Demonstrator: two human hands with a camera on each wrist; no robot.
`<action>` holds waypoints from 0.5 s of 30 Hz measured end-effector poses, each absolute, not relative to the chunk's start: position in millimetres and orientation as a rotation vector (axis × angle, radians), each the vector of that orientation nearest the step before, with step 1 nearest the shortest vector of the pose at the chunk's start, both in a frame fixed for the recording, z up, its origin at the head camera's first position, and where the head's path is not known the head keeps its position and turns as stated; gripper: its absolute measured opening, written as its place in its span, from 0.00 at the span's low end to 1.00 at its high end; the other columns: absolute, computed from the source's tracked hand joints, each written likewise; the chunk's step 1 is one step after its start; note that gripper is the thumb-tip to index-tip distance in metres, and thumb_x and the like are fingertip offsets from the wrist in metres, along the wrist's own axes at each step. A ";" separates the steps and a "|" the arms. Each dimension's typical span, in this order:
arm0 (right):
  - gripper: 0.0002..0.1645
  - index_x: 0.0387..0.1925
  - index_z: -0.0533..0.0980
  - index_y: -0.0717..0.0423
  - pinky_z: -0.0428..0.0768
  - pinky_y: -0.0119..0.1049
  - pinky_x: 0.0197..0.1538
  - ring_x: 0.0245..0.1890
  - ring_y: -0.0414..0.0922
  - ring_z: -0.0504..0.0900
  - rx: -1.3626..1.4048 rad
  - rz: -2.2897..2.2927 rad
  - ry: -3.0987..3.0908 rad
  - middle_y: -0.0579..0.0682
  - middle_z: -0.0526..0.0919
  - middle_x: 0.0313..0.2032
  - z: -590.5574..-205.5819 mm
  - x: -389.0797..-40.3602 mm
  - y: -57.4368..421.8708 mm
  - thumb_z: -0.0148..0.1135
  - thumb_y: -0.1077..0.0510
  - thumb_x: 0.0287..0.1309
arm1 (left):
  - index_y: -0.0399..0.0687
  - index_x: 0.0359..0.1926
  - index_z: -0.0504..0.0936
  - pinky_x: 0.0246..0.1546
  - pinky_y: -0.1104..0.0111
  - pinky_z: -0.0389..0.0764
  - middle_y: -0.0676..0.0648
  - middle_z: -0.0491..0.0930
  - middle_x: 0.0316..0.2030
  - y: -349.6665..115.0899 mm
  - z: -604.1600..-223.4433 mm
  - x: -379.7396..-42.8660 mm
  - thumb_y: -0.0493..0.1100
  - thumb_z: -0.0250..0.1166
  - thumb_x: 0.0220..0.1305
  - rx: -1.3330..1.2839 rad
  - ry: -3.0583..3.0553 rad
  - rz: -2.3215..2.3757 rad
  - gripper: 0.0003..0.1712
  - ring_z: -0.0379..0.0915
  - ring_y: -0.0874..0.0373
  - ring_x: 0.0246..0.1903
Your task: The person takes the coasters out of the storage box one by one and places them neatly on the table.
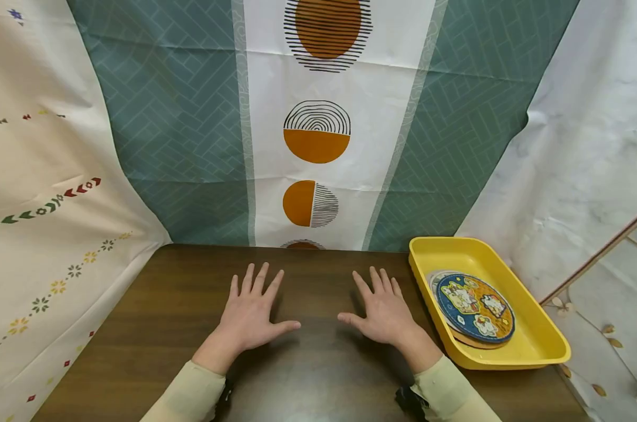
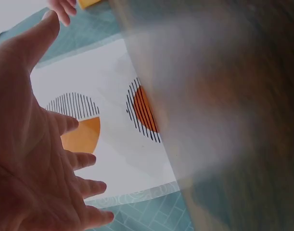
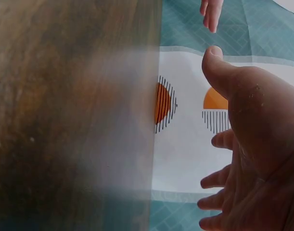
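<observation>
Palm down over the dark wooden table (image 1: 318, 363), my left hand (image 1: 252, 313) has its fingers spread and holds nothing. My right hand (image 1: 382, 310) mirrors it a little way to the right, also spread and holding nothing. Each wrist view shows its own hand, the left hand (image 2: 36, 134) and the right hand (image 3: 257, 125), with straight fingers and a bare palm. To the right of my right hand stands a yellow tray (image 1: 534, 346). Inside it lies a stack of round pieces, topped by a blue and orange disc (image 1: 476, 308) with cartoon figures.
A patterned cloth (image 1: 318, 170) in teal and white hangs behind the table's far edge. Cream cloth (image 1: 49, 234) drapes along the left side, marbled white cloth (image 1: 587, 176) along the right. A thin wooden bar (image 1: 598, 256) slants at the far right.
</observation>
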State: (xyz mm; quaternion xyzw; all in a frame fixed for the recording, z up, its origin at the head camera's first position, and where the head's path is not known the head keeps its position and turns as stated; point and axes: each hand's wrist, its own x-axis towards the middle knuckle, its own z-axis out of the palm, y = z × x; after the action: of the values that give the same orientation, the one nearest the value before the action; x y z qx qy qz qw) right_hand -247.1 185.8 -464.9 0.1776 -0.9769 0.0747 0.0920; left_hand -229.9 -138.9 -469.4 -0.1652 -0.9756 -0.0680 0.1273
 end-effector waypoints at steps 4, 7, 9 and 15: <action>0.65 0.81 0.54 0.44 0.52 0.68 0.73 0.77 0.67 0.51 0.527 0.234 -2.894 0.64 0.52 0.78 -465.8 -249.2 189.0 0.49 0.12 0.52 | 0.58 0.82 0.52 0.71 0.33 0.45 0.40 0.45 0.80 -134.6 -469.8 -230.3 0.90 0.53 0.49 -0.507 -2.832 -0.206 0.68 0.35 0.35 0.78; 0.65 0.81 0.53 0.44 0.52 0.68 0.73 0.77 0.67 0.51 0.521 0.238 -2.902 0.64 0.53 0.78 -466.9 -250.5 191.6 0.48 0.12 0.52 | 0.57 0.81 0.54 0.71 0.34 0.47 0.39 0.46 0.80 -132.1 -470.2 -229.7 0.89 0.54 0.50 -0.536 -2.824 -0.221 0.67 0.37 0.35 0.78; 0.65 0.81 0.54 0.45 0.52 0.68 0.73 0.77 0.67 0.51 0.517 0.253 -2.896 0.64 0.54 0.78 -465.9 -251.3 192.9 0.48 0.12 0.52 | 0.58 0.81 0.54 0.72 0.35 0.48 0.40 0.47 0.80 -130.6 -469.8 -229.3 0.88 0.55 0.51 -0.550 -2.818 -0.233 0.66 0.39 0.35 0.78; 0.64 0.81 0.53 0.46 0.52 0.67 0.73 0.76 0.67 0.52 0.505 0.275 -2.889 0.64 0.54 0.77 -458.8 -252.9 197.8 0.49 0.13 0.54 | 0.61 0.82 0.51 0.73 0.40 0.50 0.42 0.49 0.80 -126.0 -467.1 -225.5 0.87 0.54 0.53 -0.595 -2.841 -0.313 0.63 0.42 0.37 0.78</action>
State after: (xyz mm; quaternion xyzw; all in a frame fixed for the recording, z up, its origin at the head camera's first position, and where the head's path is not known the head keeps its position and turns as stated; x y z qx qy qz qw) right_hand -252.9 197.8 -458.8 0.1706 -0.9761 0.0930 0.0978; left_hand -225.5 -126.0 -467.1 -0.2024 -0.9672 -0.1064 0.1108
